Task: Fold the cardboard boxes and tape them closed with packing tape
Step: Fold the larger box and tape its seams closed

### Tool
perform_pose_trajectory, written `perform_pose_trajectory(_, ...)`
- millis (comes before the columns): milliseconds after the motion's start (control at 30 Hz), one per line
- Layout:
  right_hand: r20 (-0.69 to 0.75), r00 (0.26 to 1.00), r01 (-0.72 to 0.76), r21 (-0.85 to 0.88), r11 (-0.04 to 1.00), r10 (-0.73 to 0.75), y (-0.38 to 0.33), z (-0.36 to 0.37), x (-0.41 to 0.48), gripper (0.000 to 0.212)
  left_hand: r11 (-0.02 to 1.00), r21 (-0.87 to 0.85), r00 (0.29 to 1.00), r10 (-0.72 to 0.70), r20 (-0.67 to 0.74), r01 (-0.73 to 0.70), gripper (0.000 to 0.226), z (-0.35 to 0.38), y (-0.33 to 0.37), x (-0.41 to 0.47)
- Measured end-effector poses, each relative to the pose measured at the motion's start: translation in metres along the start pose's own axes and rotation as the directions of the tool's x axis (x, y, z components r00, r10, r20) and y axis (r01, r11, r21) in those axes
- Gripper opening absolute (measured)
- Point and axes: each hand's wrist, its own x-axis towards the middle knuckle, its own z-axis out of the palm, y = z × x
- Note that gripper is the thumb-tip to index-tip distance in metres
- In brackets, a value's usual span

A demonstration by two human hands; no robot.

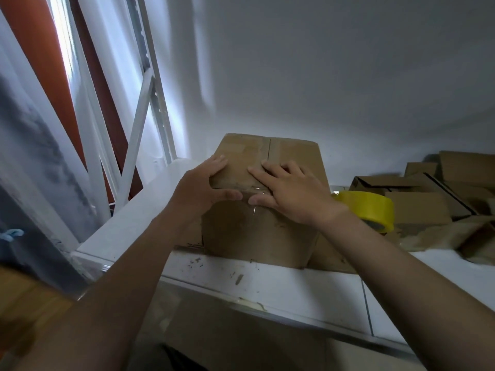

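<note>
On a white counter (pixel 294 287), a closed cardboard box (pixel 257 234) has the left hand (pixel 206 183) and right hand (pixel 289 191) pressing flat along its taped near top edge, with a yellow tape roll (pixel 371 207) just behind the right wrist and loose cardboard pieces (pixel 442 188) beyond.

Dim daylight — soft focus
Glare from the bright gap (pixel 61 36) far left; grey shadows on the wall (pixel 348 76); edges bowed, smeared.

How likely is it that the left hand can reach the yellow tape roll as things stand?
Probably not directly. The left hand presses the cardboard box at its left edge, and the right hand and forearm lie between it and the yellow tape roll, by the right wrist.
</note>
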Motion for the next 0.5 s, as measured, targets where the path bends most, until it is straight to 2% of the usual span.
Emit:
perform_pose_trajectory(100,0.008,1.0,0.016,0.003,1.0,-0.016,-0.003,0.001,-0.001,0.078,0.96,-0.28,1.0,-0.015,-0.017,0.01,0.103,0.006,-0.013,-0.007)
perform_pose_trajectory(200,0.0,1.0,0.026,-0.005,1.0,-0.026,-0.003,0.001,-0.001,0.081,0.927,-0.375,0.994,-0.062,-0.092,0.023,0.105,0.015,-0.009,-0.015)
perform_pose_trajectory(367,-0.005,1.0,0.02,-0.029,0.999,-0.02,-0.005,0.003,0.0,0.082,0.922,-0.352,0.912,-0.276,-0.304,0.161,0.106,0.048,0.004,-0.033)
perform_pose_trajectory(500,-0.011,1.0,0.012,-0.042,0.999,-0.012,-0.005,0.003,0.0,0.085,0.925,-0.242,0.87,-0.363,-0.334,0.293,0.109,0.069,0.012,-0.036)
